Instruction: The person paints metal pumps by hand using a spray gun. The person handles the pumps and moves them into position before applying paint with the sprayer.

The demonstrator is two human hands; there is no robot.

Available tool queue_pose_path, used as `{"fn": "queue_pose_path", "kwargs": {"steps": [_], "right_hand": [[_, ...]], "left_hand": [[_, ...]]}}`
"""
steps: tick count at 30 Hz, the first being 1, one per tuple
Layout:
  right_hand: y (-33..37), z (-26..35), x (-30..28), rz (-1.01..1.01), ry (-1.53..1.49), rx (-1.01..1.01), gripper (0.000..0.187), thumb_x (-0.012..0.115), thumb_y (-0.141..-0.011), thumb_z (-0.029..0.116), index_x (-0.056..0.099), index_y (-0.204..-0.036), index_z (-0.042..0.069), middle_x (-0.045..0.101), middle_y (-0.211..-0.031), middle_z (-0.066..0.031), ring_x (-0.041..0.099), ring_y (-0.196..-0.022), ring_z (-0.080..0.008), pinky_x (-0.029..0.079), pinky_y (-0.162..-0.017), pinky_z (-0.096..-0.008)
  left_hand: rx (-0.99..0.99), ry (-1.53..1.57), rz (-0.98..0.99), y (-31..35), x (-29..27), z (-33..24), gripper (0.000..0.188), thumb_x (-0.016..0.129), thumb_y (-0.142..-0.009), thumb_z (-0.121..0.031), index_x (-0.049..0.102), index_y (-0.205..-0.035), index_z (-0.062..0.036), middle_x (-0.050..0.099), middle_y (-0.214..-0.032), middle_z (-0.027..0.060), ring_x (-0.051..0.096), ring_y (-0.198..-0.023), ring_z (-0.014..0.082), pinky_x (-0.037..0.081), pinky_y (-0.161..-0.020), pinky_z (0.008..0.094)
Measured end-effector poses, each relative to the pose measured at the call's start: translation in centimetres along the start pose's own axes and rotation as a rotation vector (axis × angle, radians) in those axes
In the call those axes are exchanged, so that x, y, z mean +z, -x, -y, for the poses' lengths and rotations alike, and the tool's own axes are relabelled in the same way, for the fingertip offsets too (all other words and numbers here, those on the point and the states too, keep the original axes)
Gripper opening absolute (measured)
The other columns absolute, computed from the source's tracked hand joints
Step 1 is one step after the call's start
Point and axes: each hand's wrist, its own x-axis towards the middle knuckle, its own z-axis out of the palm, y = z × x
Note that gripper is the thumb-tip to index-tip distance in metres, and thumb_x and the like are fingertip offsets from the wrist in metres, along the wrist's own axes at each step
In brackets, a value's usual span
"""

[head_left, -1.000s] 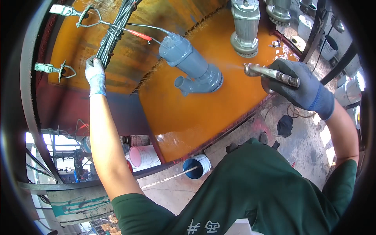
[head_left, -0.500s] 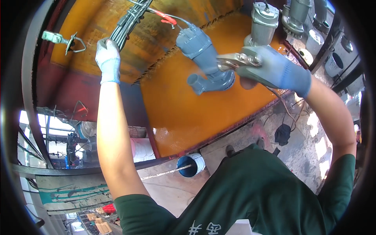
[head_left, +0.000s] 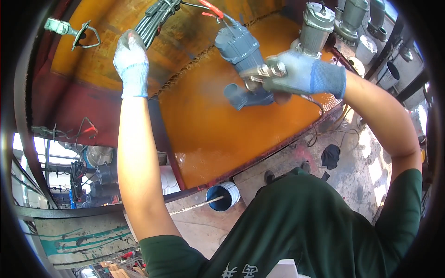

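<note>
My left hand (head_left: 132,65), in a light blue knitted glove, is closed on the lower end of a bundle of dark cable (head_left: 156,19). A blue-grey submersible pump (head_left: 237,45) hangs tilted to the right of it, with a red clip (head_left: 214,9) at its top. My right hand (head_left: 299,72), gloved and blurred, grips a metal spray gun (head_left: 265,72). The gun's head is in front of the pump's lower body and hides part of it. Faint mist hangs left of the pump's outlet. A thin hose (head_left: 317,103) trails below the gun.
Behind the pump is an orange-coated booth floor (head_left: 199,143) with a dark red edge. More grey pumps (head_left: 317,28) stand at the upper right. A metal hook (head_left: 85,37) juts in at the upper left. A paint bucket (head_left: 232,190) with a stick sits near my feet.
My right hand has moved the spray gun leftward, from the pump's right side to in front of its lower body. Faint mist now shows. My left hand keeps its hold on the cable.
</note>
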Motion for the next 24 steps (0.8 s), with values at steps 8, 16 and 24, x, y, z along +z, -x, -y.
{"fn": "queue_pose_path", "kwargs": {"steps": [8, 16, 24], "right_hand": [[10.8, -10.0, 9.7, -0.023, -0.033, 0.322, 0.023, 0.072, -0.095, 0.028, 0.073, -0.106, 0.008, 0.077, -0.094, -0.0153, 0.076, -0.083, -0.0314, 0.058, -0.076, -0.0428], [19.3, -13.1, 19.4, -0.273, -0.387, 0.648, 0.025, 0.072, -0.096, 0.023, 0.07, -0.109, 0.002, 0.076, -0.091, -0.0135, 0.075, -0.079, -0.0241, 0.057, -0.075, -0.0406], [22.3, -11.9, 16.0, -0.27, -0.119, 0.633, 0.021, 0.071, -0.095, 0.02, 0.073, -0.11, 0.006, 0.075, -0.091, -0.0198, 0.074, -0.086, -0.0349, 0.057, -0.079, -0.0428]], "left_hand": [[0.198, 0.328, -0.074, 5.7, -2.7, -3.4, 0.048, 0.056, -0.11, -0.025, 0.057, -0.146, 0.007, 0.058, -0.15, 0.027, 0.055, -0.141, 0.0382, 0.041, -0.119, 0.0435], [0.292, 1.004, 0.005, 8.7, -5.5, -8.5, 0.06, 0.057, -0.108, -0.019, 0.041, -0.159, 0.0068, 0.047, -0.161, 0.0169, 0.045, -0.147, 0.0258, 0.034, -0.124, 0.0422], [0.579, 0.01, -0.229, 1.2, -6.4, -0.5, 0.045, 0.058, -0.107, -0.036, 0.065, -0.145, -0.0119, 0.063, -0.144, 0.0197, 0.052, -0.14, 0.0383, 0.037, -0.12, 0.0537]]}}
